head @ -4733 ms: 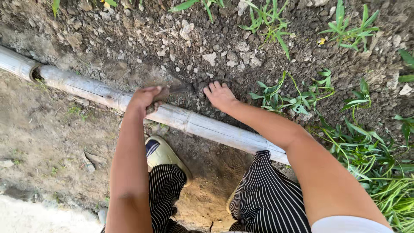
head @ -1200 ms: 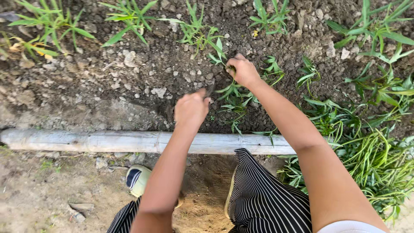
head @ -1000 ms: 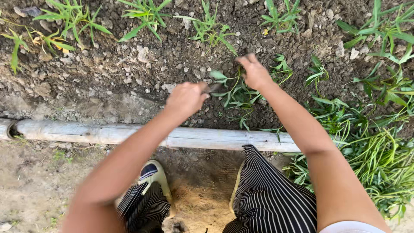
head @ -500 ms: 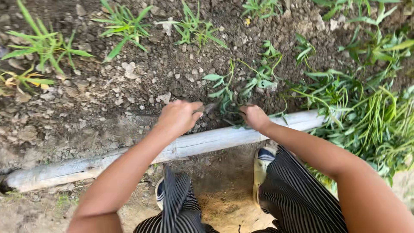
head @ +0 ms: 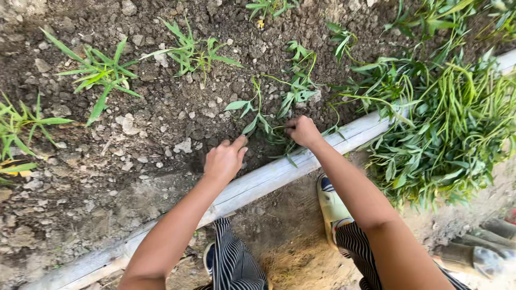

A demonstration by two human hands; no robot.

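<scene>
The right hand [head: 302, 130] is closed, pinching the stem of a leafy seedling [head: 257, 115] at the soil bed's near edge, just beyond the pale pipe [head: 258, 182]. The left hand [head: 226, 158], loosely curled, touches soil beside it; bare soil [head: 156, 118] lies open to the left.

Right hand [head: 302, 130] pinches a small green seedling [head: 257, 119] in dark soil [head: 161, 123]; left hand [head: 226, 158] rests loosely curled near it, above pale pipe [head: 269, 177].

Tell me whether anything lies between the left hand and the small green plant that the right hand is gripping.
Nothing visible does. The left hand rests on bare soil beside the small green plant, fingertips near its leaves. The right hand is closed at the plant's base.
</scene>
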